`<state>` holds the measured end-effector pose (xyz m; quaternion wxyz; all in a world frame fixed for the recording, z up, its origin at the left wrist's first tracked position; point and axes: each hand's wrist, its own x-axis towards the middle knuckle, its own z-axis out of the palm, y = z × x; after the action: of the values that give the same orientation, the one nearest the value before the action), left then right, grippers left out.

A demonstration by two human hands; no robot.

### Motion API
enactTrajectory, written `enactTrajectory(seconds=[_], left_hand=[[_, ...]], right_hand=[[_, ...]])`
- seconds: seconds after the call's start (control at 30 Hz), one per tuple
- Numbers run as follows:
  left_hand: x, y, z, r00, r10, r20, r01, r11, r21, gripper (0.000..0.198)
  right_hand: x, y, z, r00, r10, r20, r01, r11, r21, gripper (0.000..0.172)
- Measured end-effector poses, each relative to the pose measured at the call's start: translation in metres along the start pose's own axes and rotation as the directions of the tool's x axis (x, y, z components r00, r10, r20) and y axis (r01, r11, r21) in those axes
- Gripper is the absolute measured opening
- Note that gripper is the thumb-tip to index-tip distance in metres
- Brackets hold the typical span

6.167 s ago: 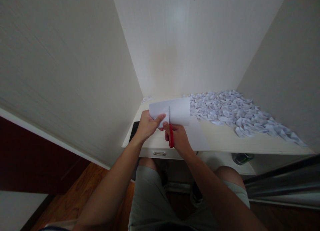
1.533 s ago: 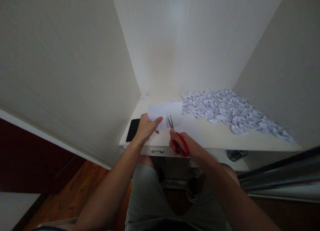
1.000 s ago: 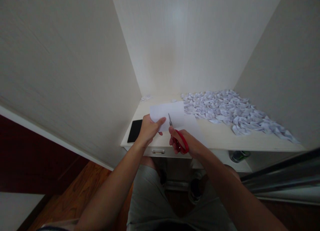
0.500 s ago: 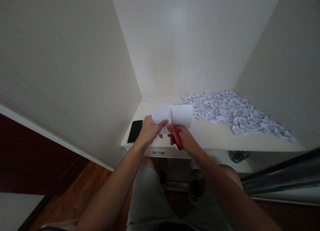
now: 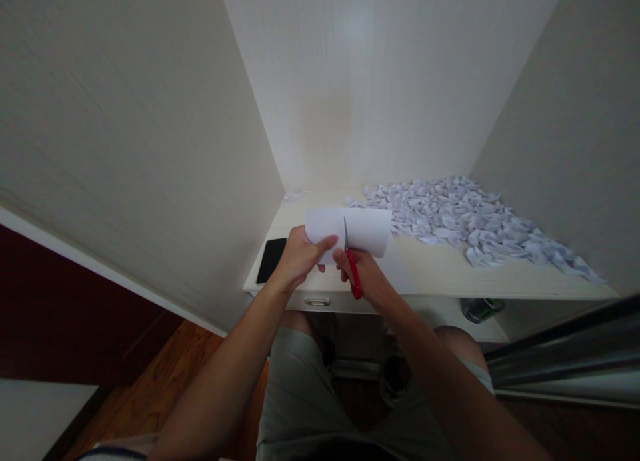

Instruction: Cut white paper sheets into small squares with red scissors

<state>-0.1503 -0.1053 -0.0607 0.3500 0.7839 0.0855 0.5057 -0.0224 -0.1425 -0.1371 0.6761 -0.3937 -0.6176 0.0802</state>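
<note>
My left hand (image 5: 303, 256) pinches a white sheet of paper (image 5: 325, 222) at its left part, thumb on top. In my right hand (image 5: 364, 273) is a pair of red-handled scissors (image 5: 354, 274), its blades pointing away from me across the middle of the sheet. The paper's right part curves beyond the blades, above my right hand. Beneath, another white sheet (image 5: 401, 274) lies on the desk (image 5: 445, 274), partly covered by my right hand and the held paper.
A heap of crumpled white paper pieces (image 5: 465, 214) spreads over the desk's right side. A dark phone or tablet (image 5: 271, 260) lies at the left edge. Walls enclose the desk at the back and both sides. A dark can (image 5: 481, 309) sits on the shelf below.
The scissors have turned a little more upright in my right hand. The sheet's right part has shifted slightly to the right. My left hand keeps its hold.
</note>
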Motion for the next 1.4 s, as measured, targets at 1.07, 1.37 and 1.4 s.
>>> enactTrajectory(seconds=[1.07, 1.37, 1.4], left_hand=[[-0.001, -0.026, -0.016, 0.984, 0.176, 0.035, -0.179, 0.961, 0.210, 0.030], [0.004, -0.034, -0.018, 0.985, 0.156, 0.072, -0.165, 0.974, 0.154, 0.032], [0.004, -0.034, -0.018, 0.985, 0.158, 0.069, -0.167, 0.974, 0.156, 0.032]], right_hand=[[0.000, -0.006, 0.024, 0.975, 0.207, -0.077, -0.201, 0.976, 0.086, 0.078], [-0.004, -0.009, 0.020, 0.977, 0.169, -0.128, -0.177, 0.983, -0.055, 0.076], [-0.003, -0.009, 0.020, 0.977, 0.170, -0.132, -0.179, 0.982, -0.060, 0.076]])
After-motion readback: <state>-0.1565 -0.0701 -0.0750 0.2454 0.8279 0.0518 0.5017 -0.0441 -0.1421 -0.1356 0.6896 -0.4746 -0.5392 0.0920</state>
